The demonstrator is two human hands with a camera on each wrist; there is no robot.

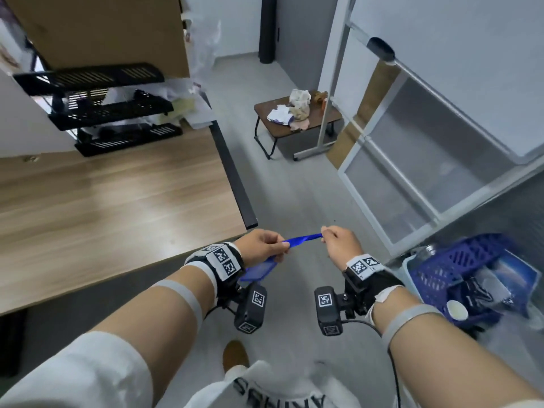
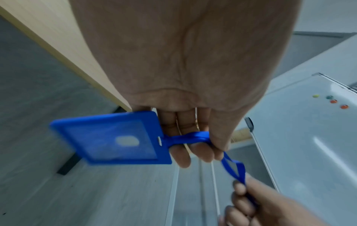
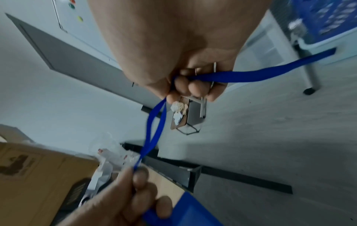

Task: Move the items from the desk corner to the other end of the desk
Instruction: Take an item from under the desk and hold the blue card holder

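Observation:
A blue lanyard [image 1: 303, 239] stretches between my two hands, off the near corner of the wooden desk [image 1: 117, 195] and above the grey floor. My left hand [image 1: 265, 245] pinches the lanyard near its lower end, and the blue badge holder [image 2: 114, 139] hangs below those fingers. My right hand [image 1: 338, 242] grips the strap [image 3: 251, 75] further along, its loose end trailing away past the fingers. In the left wrist view the strap [image 2: 233, 168] runs from my left fingers down to the right hand [image 2: 257, 203].
A black tiered paper tray [image 1: 112, 110] with papers stands at the desk's far end beside a cardboard box [image 1: 97, 30]. On the floor, a small brown table [image 1: 294, 122] with clutter, a whiteboard on a stand [image 1: 441, 98], and a blue basket [image 1: 471, 278] at the right.

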